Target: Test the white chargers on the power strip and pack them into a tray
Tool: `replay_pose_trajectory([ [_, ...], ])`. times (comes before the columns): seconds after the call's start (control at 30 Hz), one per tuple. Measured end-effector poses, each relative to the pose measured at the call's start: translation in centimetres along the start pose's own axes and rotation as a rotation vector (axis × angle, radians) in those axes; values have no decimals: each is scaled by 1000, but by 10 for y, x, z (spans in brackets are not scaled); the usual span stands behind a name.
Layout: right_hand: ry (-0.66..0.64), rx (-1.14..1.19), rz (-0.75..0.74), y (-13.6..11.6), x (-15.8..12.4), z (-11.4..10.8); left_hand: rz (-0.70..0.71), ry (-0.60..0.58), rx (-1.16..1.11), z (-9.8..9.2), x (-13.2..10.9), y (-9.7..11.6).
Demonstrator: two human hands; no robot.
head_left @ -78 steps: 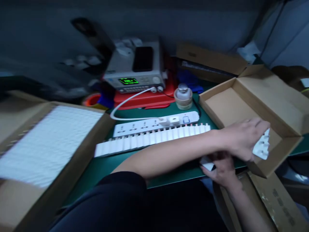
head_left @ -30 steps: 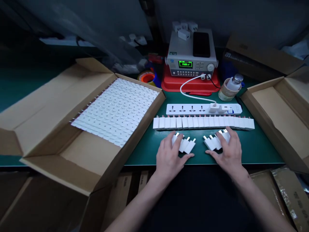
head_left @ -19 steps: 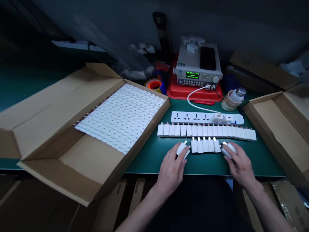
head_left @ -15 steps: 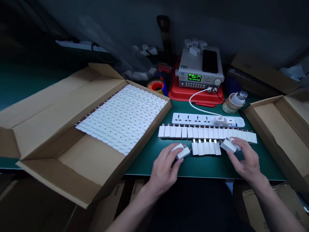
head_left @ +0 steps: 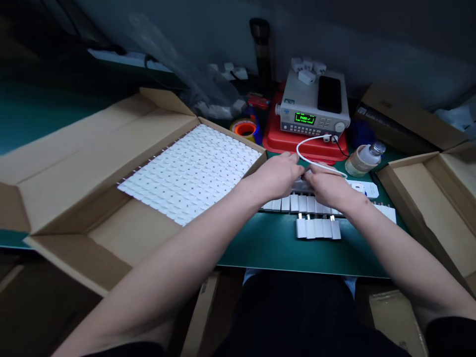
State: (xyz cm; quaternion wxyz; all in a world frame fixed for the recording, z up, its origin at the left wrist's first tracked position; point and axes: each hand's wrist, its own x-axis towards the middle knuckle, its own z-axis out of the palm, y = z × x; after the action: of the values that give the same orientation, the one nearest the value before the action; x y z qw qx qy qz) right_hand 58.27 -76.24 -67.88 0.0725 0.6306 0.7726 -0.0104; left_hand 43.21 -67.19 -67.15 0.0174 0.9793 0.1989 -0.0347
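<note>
My left hand (head_left: 283, 173) is closed, its fingertips curled down at the left part of a white power strip (head_left: 370, 189). Right beside it, my right hand (head_left: 327, 186) is also closed over the strip. A small pale piece shows between the fingertips, but whatever each hand grips is hidden. A white cable (head_left: 307, 142) runs from the tester to the back of my right hand. Below the strip lies a row of white chargers (head_left: 303, 203), partly covered by my forearms. Several more chargers (head_left: 318, 229) lie nearer the table edge, prongs pointing away.
An open cardboard box (head_left: 148, 238) at left holds rows of white chargers (head_left: 193, 168). The tester (head_left: 314, 106), reading PASS, stands on a red tray (head_left: 273, 141) with a phone (head_left: 330, 94) on top. A bottle (head_left: 368, 156) and another box (head_left: 420, 178) are at right.
Both hands have moved forward and together, from the near table edge to the power strip. The white chargers they held are now out of sight. The tester's display has changed to PASS.
</note>
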Motion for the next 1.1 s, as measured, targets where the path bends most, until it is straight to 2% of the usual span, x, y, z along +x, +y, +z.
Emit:
replay_pose_trajectory([
  [0.2, -59, -75, 78, -3, 1, -6, 41, 5, -9, -1, -1, -10],
  [0.3, -109, -151, 106, -4, -6, -2, 73, -2, 20, 0, -2, -14],
  [0.4, -80, -194, 119, -3, -8, 7, 96, -16, 21, 4, 4, -15],
  [0.53, 45, -184, 145, -4, -6, 27, 111, -1, -18, 10, 9, -16],
  [0.63, 190, -114, 158, -9, -10, 43, 57, 20, -22, 12, 2, -18],
  [0.7, 338, -37, 103, -11, -22, 51, -15, 0, 16, 13, -7, -21],
  [0.83, 668, 122, -167, -4, -60, 56, -97, -33, 27, 18, -21, -29],
  [0.87, 753, 170, -183, 2, -69, 55, -100, -36, 11, 20, -22, -30],
  [0.93, 893, 260, -86, 18, -79, 53, -102, -54, -6, 24, -20, -30],
  [1.0, 897, 313, 60, 35, -79, 50, -106, -91, 10, 27, -15, -29],
  [1.1, 675, 342, 69, 56, -72, 46, -126, -118, 29, 32, -11, -25],
])
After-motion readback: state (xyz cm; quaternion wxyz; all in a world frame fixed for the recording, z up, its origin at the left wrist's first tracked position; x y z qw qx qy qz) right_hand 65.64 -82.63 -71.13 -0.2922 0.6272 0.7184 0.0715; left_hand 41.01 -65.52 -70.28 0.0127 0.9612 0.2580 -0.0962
